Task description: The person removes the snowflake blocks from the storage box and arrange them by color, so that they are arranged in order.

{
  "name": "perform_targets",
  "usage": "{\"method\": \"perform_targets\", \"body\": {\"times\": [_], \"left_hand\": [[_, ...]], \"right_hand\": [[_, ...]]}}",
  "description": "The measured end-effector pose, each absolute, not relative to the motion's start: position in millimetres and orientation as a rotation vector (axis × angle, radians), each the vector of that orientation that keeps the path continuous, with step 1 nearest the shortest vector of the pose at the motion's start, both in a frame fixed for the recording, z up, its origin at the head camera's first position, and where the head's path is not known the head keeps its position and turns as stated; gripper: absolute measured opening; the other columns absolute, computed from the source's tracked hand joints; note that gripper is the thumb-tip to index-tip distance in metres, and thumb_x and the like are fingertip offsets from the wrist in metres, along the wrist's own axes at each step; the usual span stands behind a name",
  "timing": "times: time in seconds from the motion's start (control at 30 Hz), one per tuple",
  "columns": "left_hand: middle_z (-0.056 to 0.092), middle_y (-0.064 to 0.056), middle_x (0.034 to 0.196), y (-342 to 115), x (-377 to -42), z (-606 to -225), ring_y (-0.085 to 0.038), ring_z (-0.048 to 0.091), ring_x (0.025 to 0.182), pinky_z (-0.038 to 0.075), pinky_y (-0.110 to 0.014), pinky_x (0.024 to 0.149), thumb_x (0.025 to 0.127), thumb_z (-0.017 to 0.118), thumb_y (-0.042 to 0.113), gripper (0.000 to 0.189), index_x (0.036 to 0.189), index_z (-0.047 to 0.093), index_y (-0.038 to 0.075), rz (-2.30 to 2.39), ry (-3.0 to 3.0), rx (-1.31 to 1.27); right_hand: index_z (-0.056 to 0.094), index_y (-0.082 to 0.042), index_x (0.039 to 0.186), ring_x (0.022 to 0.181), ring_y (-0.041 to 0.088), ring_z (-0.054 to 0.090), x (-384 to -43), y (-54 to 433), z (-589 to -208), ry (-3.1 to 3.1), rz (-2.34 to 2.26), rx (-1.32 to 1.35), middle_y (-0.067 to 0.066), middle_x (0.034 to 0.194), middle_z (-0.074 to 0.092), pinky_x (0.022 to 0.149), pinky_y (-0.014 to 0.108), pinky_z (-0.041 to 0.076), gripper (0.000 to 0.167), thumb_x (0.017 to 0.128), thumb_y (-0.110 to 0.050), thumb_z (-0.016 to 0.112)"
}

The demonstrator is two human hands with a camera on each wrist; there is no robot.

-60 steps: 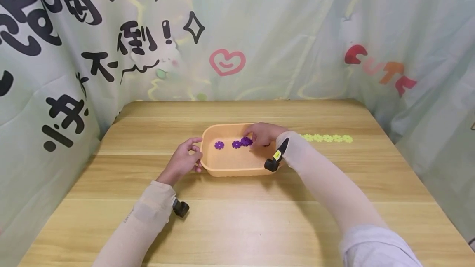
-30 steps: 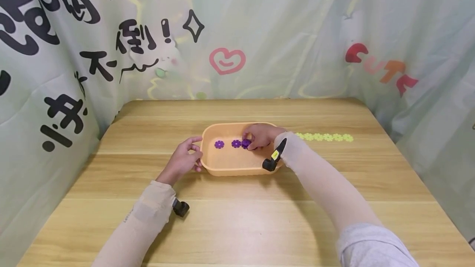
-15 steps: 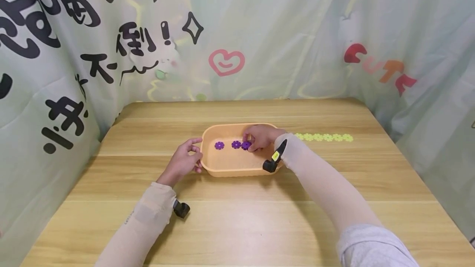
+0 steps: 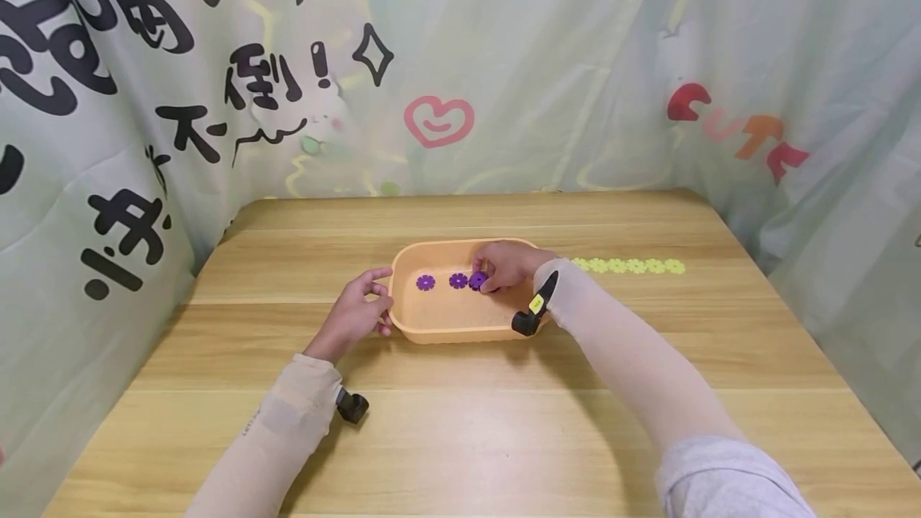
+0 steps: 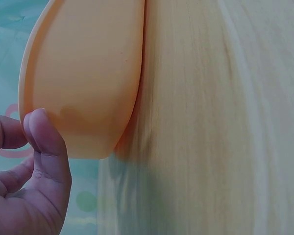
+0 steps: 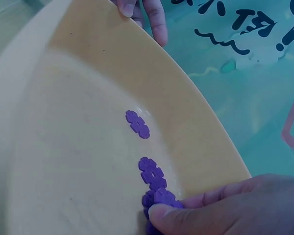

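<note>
An orange plastic basin [image 4: 432, 318] stands on the table; its left end wall [image 5: 83, 142] fills the top of the left wrist view. My left hand [image 4: 357, 310] pinches its rim at that end, thumb and fingers [image 5: 49, 132] on it. Inside lie purple flower-shaped snowflake discs, one apart [image 4: 425, 283] and another [image 4: 458, 281] nearer my right hand [image 4: 507, 264]. That hand reaches in over the right side and pinches a purple snowflake disc [image 6: 165, 197] between thumb and forefinger. It overlaps more purple beneath, partly hidden by the thumb.
A straight row of yellow snowflake discs [image 4: 626, 266] lies on the wooden table [image 4: 460, 430] right of the basin, its left end close to my right sleeve. A printed curtain [image 4: 547, 70] hangs behind and at both sides.
My right hand has shifted slightly and its thumb and forefinger now show around the purple disc, which has tilted a little. My left hand and the basin have stayed in place.
</note>
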State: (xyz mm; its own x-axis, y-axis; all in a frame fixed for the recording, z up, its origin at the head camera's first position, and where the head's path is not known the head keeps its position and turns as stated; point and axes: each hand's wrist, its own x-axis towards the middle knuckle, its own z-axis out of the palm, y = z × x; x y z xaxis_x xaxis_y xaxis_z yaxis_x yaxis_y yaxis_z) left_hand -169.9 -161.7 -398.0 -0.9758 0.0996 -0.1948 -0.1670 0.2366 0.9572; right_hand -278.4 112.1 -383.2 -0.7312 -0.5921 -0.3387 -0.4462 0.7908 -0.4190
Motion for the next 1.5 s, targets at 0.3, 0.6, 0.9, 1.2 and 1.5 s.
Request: {"method": "perform_targets", "body": {"times": [0.3,0.6,0.9,1.2,1.5], "left_hand": [[0.044,-0.014,0.107,-162.1,-169.9,-397.8,-0.020,0.055,0.066,0.058,-0.031,0.055,0.093,0.050,-0.005,0.053,0.144,0.040,0.006,1.813,2.302,-0.064],[0.044,-0.014,0.107,-162.0,-170.2,-397.7,-0.019,0.055,0.067,0.058,-0.030,0.056,0.093,0.050,-0.005,0.053,0.143,0.040,0.007,1.823,2.295,-0.065],[0.044,-0.014,0.106,-162.2,-170.3,-399.2,-0.019,0.055,0.067,0.057,-0.030,0.055,0.093,0.051,-0.005,0.052,0.143,0.040,0.007,1.843,2.279,-0.065],[0.044,-0.015,0.106,-162.5,-170.8,-400.8,-0.020,0.055,0.067,0.057,-0.030,0.055,0.094,0.050,-0.006,0.052,0.143,0.040,0.006,1.841,2.273,-0.054],[0.044,-0.015,0.107,-162.7,-171.5,-401.2,-0.020,0.055,0.067,0.057,-0.030,0.055,0.094,0.051,-0.006,0.052,0.144,0.040,0.006,1.832,2.274,-0.060]], "right_hand": [[0.062,-0.008,0.116,0.077,0.017,0.057,-273.4,119.5,-374.5,2.548,-0.483,-0.864,0.004,0.088,0.062,0.065,0.027,0.050,0.030,0.089,-0.017,0.071],[0.062,-0.004,0.115,0.072,0.015,0.059,-266.1,130.7,-366.0,2.585,-0.594,-0.975,0.002,0.084,0.063,0.065,0.027,0.052,0.029,0.088,-0.012,0.071],[0.062,-0.001,0.115,0.079,0.017,0.060,-253.4,146.9,-362.3,2.673,-0.734,-0.983,0.002,0.085,0.064,0.074,0.033,0.054,0.033,0.087,-0.015,0.073],[0.060,-0.003,0.117,0.077,0.018,0.061,-245.4,170.0,-366.4,2.705,-0.951,-0.957,0.005,0.084,0.064,0.064,0.031,0.056,0.032,0.086,-0.004,0.070],[0.060,-0.005,0.116,0.072,0.020,0.058,-239.4,199.6,-368.4,2.778,-1.079,-0.802,0.004,0.079,0.064,0.061,0.033,0.052,0.031,0.087,-0.005,0.069]]}}
